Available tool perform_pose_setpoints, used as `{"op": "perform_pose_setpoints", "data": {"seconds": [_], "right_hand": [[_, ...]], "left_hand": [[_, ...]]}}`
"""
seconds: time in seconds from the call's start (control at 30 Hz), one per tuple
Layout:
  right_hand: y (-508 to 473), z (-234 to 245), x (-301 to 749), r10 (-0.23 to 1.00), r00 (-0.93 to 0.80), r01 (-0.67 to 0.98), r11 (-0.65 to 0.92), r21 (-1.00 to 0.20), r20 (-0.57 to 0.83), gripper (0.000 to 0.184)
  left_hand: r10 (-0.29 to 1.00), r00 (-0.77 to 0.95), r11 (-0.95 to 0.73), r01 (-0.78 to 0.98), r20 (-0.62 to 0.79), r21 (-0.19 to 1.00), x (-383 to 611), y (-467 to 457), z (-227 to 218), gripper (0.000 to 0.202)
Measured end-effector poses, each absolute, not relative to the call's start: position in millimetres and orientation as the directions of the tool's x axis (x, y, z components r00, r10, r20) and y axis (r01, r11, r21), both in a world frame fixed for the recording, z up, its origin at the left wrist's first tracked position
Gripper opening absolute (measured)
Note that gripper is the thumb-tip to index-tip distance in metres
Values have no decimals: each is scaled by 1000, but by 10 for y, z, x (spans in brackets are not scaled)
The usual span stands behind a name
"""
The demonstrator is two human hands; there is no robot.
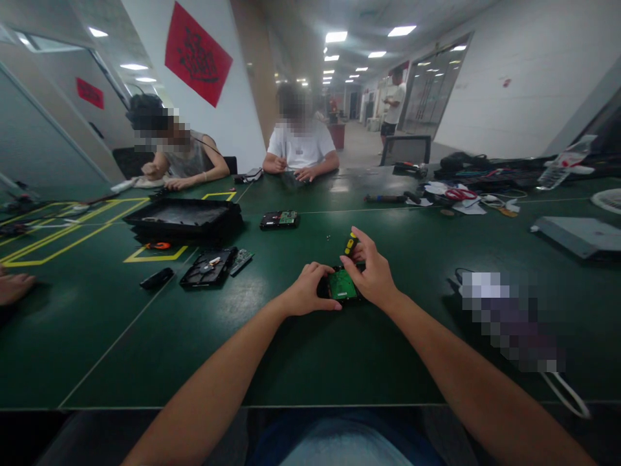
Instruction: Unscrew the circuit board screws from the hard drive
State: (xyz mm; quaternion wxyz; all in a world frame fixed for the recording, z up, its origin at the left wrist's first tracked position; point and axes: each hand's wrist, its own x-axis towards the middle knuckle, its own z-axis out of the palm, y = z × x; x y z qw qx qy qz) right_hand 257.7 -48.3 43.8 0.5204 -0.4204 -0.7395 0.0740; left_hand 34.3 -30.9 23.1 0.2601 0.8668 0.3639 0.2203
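Observation:
A hard drive (343, 286) lies on the green table in front of me, its green circuit board facing up. My left hand (310, 290) holds it by the left side, thumb along the near edge and fingers at the far edge. In my right hand (371, 268) is a screwdriver with a yellow and black handle (350, 243), upright over the far right part of the drive. Its tip is hidden by my fingers. A few tiny screws (328, 237) lie just beyond the drive.
Another hard drive (280, 219) lies farther off. To the left are black trays (184, 219), an opened black casing (209, 267) and a loose circuit board (241, 261). A grey metal box (579, 237) is at the right. Two people sit across the table; another person's hand (14, 288) shows far left.

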Motion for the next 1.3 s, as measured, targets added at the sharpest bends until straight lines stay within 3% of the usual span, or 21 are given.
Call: {"op": "perform_pose_setpoints", "data": {"seconds": [0.33,0.93,1.3], "right_hand": [[-470,416,2592,732,-100,526,614,-588,674,72],[-479,445,2591,707,-114,554,628,-546,698,67],[-472,424,2572,727,-112,406,656,-636,678,69]], "left_hand": [[749,634,-595,517,192,615,342,-305,227,88],[748,636,-596,514,192,617,344,-325,253,88],[743,639,-601,507,199,618,347,-316,242,87]]}}
